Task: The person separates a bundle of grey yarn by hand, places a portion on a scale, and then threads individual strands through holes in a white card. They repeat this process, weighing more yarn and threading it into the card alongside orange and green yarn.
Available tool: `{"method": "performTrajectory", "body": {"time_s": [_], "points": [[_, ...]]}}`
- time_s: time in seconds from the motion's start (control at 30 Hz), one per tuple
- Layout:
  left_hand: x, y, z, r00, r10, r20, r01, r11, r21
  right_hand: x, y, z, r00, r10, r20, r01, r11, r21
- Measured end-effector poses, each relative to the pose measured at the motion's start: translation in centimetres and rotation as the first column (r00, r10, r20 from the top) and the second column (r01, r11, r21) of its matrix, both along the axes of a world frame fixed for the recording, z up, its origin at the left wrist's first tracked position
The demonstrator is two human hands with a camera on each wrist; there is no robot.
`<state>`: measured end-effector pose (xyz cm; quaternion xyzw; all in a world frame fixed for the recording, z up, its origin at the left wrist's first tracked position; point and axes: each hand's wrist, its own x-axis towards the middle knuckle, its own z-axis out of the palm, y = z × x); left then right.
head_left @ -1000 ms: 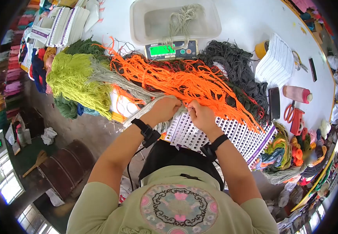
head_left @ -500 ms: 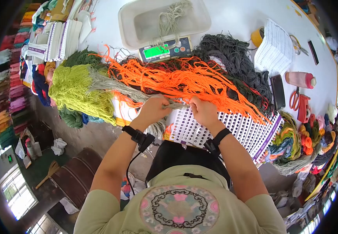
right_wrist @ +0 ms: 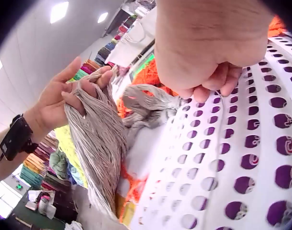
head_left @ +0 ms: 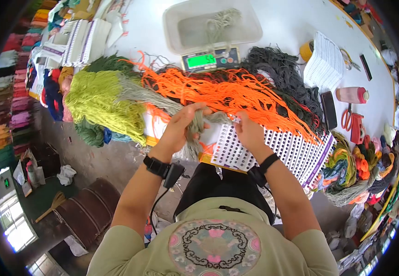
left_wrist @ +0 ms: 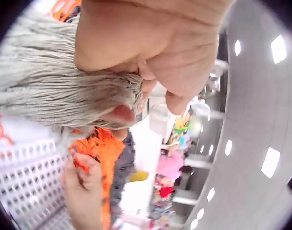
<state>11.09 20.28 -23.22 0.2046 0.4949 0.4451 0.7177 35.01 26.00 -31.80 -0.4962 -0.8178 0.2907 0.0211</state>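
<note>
Right wrist view: grey yarn hank (right_wrist: 100, 139) looped through my left hand (right_wrist: 54, 103), with a bunched length reaching toward my right hand (right_wrist: 210, 48).
I judge the hank light, soft and limp, likelier to tangle than to break; the sound hold appears to be round the gathered bundle, where my left fingers pass, rather than by single strands. Those fingers curl round the yarn, thumb raised clear. My right fingers are drawn in and appear to pinch a thin strand (right_wrist: 221, 98) above the perforated cards (head_left: 277, 147); the tips are partly hidden. Condition: dull grey, many fine strands, roughly parallel below my left hand, crumpled between both hands. Orange yarn (head_left: 236, 94) lies just beyond them.
</note>
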Motion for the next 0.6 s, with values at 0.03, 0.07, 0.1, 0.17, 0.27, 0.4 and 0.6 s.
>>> {"method": "performTrajectory", "body": {"time_s": [0.03,0.07,0.1,0.17,0.27,0.4,0.6], "points": [[0.0,-0.9,1.7,1.000,0.012,-0.006,-0.012,1.000,0.012,-0.6,-0.6,1.2,0.966,-0.164,-0.201,0.151,0.985,-0.078],[0.2,-1.7,3.1,0.984,0.054,0.169,-0.060,0.998,0.030,-1.2,-1.2,2.8,0.866,-0.328,-0.377,0.277,0.943,-0.185],[0.2,-2.5,4.1,0.936,0.082,0.342,-0.103,0.994,0.044,-2.0,-1.9,4.3,0.771,-0.449,-0.451,0.291,0.879,-0.378],[0.0,-4.1,5.5,0.932,0.061,0.357,-0.097,0.992,0.084,-3.4,-3.4,7.9,0.729,-0.353,-0.586,0.182,0.926,-0.331],[-0.6,-6.4,6.9,0.936,0.014,0.352,-0.086,0.978,0.189,-5.6,-6.2,12.8,0.664,-0.298,-0.686,0.014,0.922,-0.387],[-1.6,-9.4,8.9,0.962,-0.088,0.259,0.009,0.956,0.293,-7.9,-9.9,14.8,0.680,-0.271,-0.681,-0.024,0.921,-0.390],[-5.6,-13.7,12.0,0.955,-0.168,0.246,0.114,0.969,0.221,-5.3,-11.8,17.5,0.418,-0.267,-0.869,0.286,0.946,-0.153]]}}
